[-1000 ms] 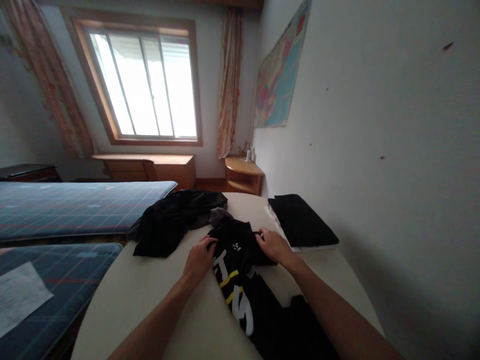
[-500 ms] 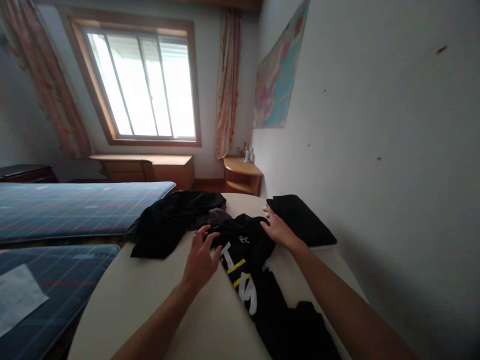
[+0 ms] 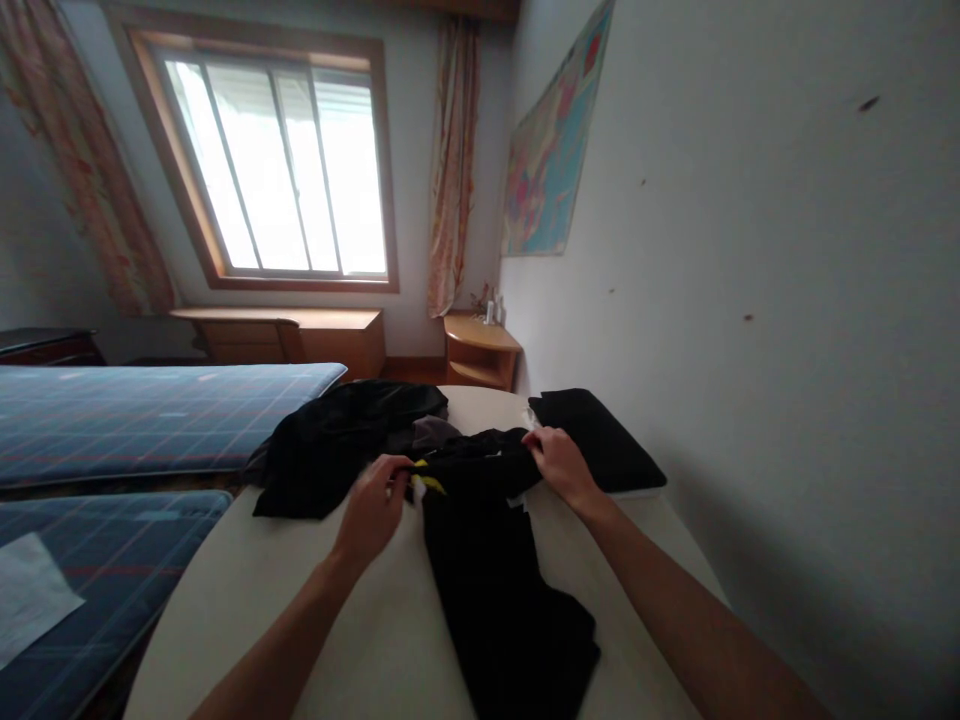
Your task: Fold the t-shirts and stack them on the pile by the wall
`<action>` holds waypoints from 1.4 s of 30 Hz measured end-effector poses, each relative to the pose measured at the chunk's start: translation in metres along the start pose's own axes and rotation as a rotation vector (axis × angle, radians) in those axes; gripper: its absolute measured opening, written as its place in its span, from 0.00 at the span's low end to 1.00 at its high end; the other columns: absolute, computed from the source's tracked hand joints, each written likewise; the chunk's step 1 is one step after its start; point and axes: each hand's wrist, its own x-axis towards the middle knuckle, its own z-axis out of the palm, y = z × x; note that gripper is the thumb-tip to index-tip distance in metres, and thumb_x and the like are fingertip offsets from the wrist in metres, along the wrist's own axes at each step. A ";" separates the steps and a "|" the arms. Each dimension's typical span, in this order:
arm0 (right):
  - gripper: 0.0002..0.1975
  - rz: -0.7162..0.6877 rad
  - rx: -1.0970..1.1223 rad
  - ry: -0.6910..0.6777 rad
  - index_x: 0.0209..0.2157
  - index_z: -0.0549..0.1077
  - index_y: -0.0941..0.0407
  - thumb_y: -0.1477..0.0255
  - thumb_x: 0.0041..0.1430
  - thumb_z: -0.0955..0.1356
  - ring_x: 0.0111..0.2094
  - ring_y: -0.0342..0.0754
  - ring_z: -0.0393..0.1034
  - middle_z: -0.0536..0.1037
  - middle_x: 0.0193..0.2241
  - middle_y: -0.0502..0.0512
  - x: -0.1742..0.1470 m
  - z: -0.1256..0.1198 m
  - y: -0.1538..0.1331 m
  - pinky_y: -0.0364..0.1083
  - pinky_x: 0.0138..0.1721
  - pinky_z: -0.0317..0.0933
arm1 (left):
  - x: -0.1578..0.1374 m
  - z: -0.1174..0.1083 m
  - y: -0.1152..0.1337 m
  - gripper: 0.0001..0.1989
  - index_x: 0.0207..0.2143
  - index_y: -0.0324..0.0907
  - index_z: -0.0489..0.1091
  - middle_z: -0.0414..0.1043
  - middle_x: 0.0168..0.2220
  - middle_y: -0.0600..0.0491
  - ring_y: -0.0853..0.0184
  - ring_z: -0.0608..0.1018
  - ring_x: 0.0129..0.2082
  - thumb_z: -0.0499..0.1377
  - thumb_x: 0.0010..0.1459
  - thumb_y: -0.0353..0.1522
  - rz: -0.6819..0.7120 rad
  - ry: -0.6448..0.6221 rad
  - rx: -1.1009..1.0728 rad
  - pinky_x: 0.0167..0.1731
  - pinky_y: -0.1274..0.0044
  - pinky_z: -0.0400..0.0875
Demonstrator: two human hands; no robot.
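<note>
A black shirt (image 3: 487, 590) with yellow and white print lies lengthwise across the round, pale table (image 3: 360, 640), its upper part bunched and bent over. My left hand (image 3: 373, 510) pinches that bent part at its left side, beside the yellow print. At the opposite side, my right hand (image 3: 561, 462) has its fingers closed on the black fabric. Most of the lettering is hidden in the fold. Just beyond my left hand rests a heap of dark clothes (image 3: 330, 440), and a grey piece of cloth (image 3: 433, 432) shows near it.
A folded black cloth (image 3: 600, 440) lies at the table's right, close to the white wall (image 3: 787, 420). Two plaid mattresses (image 3: 165, 415) are on the left, one with a white paper (image 3: 34, 590). Behind the table stand a wooden desk (image 3: 337, 335) and a corner shelf (image 3: 480, 345).
Both hands have closed on the shirt. Its lettered upper part has been lifted and bent over, so the large letters no longer show. My left hand has shifted slightly left.
</note>
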 end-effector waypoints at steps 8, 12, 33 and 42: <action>0.11 -0.235 -0.029 0.275 0.37 0.77 0.56 0.81 0.59 0.64 0.54 0.57 0.63 0.78 0.41 0.59 -0.016 0.008 -0.007 0.57 0.58 0.56 | 0.013 -0.021 -0.025 0.15 0.46 0.41 0.68 0.73 0.41 0.48 0.64 0.77 0.33 0.53 0.58 0.35 -0.278 0.328 0.188 0.39 0.71 0.73; 0.14 -0.425 0.042 0.142 0.41 0.77 0.54 0.82 0.57 0.65 0.49 0.54 0.66 0.78 0.40 0.56 -0.043 0.021 -0.022 0.54 0.54 0.60 | -0.002 -0.008 0.004 0.09 0.40 0.45 0.68 0.72 0.31 0.55 0.64 0.75 0.30 0.54 0.61 0.38 -0.147 -0.021 0.364 0.34 0.74 0.69; 0.10 -0.572 0.211 -0.037 0.46 0.75 0.53 0.74 0.65 0.66 0.58 0.54 0.63 0.78 0.49 0.55 -0.085 0.018 -0.042 0.56 0.59 0.54 | -0.008 -0.005 0.005 0.08 0.40 0.45 0.70 0.75 0.40 0.52 0.64 0.75 0.42 0.51 0.66 0.34 0.152 -0.461 0.118 0.45 0.72 0.67; 0.21 -0.692 0.202 -0.307 0.50 0.75 0.53 0.77 0.53 0.67 0.55 0.55 0.66 0.78 0.44 0.57 -0.102 0.018 -0.071 0.55 0.59 0.55 | -0.006 -0.009 0.009 0.10 0.37 0.44 0.69 0.74 0.31 0.55 0.66 0.75 0.32 0.49 0.63 0.32 0.115 -0.339 0.097 0.37 0.75 0.67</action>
